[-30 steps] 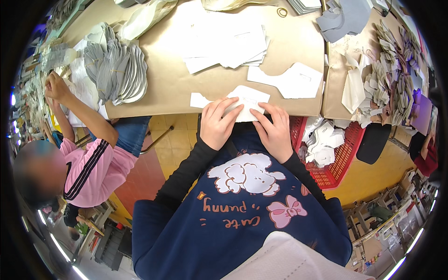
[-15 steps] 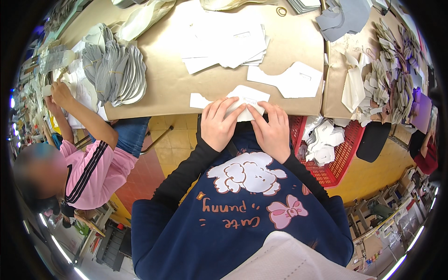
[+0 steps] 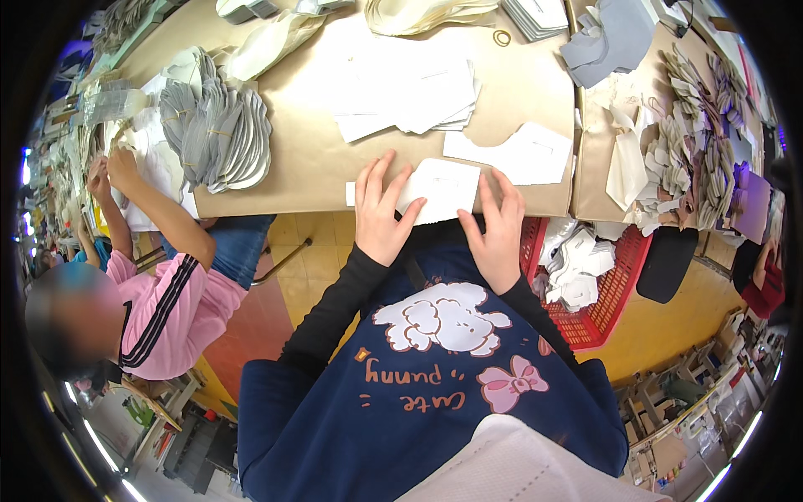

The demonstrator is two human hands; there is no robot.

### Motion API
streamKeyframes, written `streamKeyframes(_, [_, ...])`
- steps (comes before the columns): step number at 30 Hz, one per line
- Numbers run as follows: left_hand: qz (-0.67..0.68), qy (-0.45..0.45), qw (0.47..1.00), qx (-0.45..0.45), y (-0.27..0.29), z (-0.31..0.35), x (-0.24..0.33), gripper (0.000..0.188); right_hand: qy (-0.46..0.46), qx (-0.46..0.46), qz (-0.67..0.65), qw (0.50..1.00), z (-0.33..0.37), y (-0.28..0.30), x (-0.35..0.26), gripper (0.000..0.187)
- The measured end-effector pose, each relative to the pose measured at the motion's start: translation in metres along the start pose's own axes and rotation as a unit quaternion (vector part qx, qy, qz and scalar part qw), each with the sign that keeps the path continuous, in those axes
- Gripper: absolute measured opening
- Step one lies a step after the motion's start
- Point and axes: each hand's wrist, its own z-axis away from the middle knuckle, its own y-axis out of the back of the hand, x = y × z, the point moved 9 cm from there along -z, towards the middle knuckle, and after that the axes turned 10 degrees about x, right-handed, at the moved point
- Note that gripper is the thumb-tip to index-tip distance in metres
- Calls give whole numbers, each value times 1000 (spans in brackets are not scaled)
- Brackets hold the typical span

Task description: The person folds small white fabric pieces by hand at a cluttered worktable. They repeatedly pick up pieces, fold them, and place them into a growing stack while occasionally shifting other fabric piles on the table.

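Observation:
A white cut-out piece (image 3: 441, 188) lies at the table's near edge, its lower end reaching the rim. My left hand (image 3: 383, 209) rests over its left part with fingers spread and the thumb along its side. On the other side, my right hand (image 3: 495, 226) has its fingers apart, fingertips close to the piece's right edge. Another white piece of similar outline (image 3: 535, 154) lies flat a little beyond to the right. Farther back sits a stack of white pieces (image 3: 406, 92), washed out by bright light.
Bundled grey pieces (image 3: 219, 130) stand at the left, near a co-worker in a pink shirt (image 3: 180, 314). A red basket (image 3: 615, 293) holding white pieces is below the table at right. Grey sheets (image 3: 615, 42) and strip bundles (image 3: 677, 159) lie at the far right.
My hands have drawn apart and opened, the fingers lifting from the middle of the white piece to its sides, so more of it shows. The whole view has shifted slightly.

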Motion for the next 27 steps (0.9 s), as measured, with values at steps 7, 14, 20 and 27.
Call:
streamKeyframes(7, [143, 31, 986, -79, -9, -8, 2, 31, -242, -3, -269, 932, 0, -5, 39, 26])
streamKeyframes(14, [81, 68, 986, 129, -10, -86, -13, 46, -241, 124, -269, 924, -61, 69, 102, 33])
streamKeyframes(20, [40, -2, 990, 139, -14, -106, -17, 32, -115, 182, -108, 971, -64, 100, 81, 29])
streamKeyframes(27, [238, 225, 945, -11, 23, -46, -25, 28, -19, 158, -114, 981, -49, 76, 19, 18])
